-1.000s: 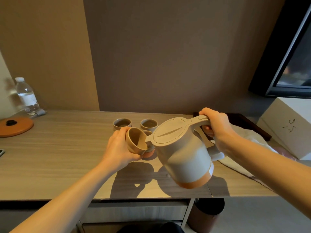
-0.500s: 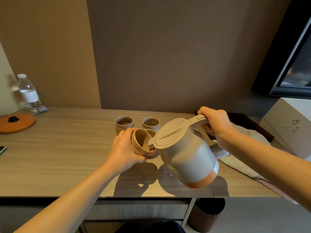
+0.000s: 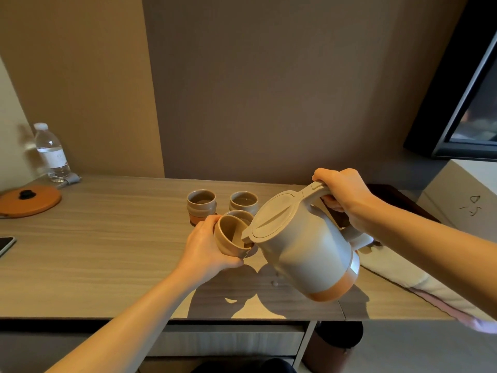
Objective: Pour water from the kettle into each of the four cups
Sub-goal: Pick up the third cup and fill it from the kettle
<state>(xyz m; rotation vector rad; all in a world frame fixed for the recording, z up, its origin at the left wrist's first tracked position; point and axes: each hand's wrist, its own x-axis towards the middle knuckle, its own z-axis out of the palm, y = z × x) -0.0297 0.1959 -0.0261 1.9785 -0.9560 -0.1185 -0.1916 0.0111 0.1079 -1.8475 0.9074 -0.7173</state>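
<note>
My right hand point(image 3: 343, 199) grips the handle of a grey kettle point(image 3: 304, 246) with an orange base band, tilted left above the desk. Its spout sits over the rim of a beige cup point(image 3: 228, 235) that my left hand point(image 3: 207, 249) holds tilted toward the kettle, lifted off the desk. Right behind that cup stands a third cup point(image 3: 239, 214), mostly hidden. Two more cups stand farther back: one point(image 3: 201, 204) on the left, one point(image 3: 244, 201) on the right. Both hold liquid.
The wooden desk point(image 3: 94, 251) carries an orange lid point(image 3: 29, 200) and a water bottle point(image 3: 51, 153) at far left, a phone point(image 3: 5, 244) at the left edge, and a white cloth point(image 3: 419, 286) at right. A white box point(image 3: 462, 200) and dark tray point(image 3: 398, 197) sit far right. Water drops point(image 3: 274, 282) lie under the kettle.
The kettle has tipped further toward the held cup and its spout now sits over the rim. My left hand has kept the cup tilted against it. Drops have appeared on the desk.
</note>
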